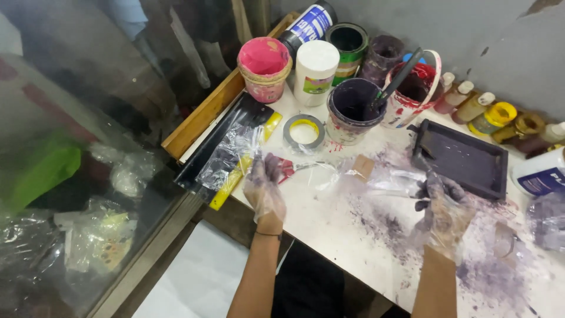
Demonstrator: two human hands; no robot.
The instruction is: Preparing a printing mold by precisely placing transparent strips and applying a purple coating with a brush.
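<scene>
Both gloved hands are holding a clear plastic bag (353, 174) stretched across the table (329, 224), its long axis running left to right between them, the left hand (265, 188) pinching its near-left end beside the scissors (288, 169), the right hand (441, 206) clenching its right end by the dark tray (462, 159).
</scene>
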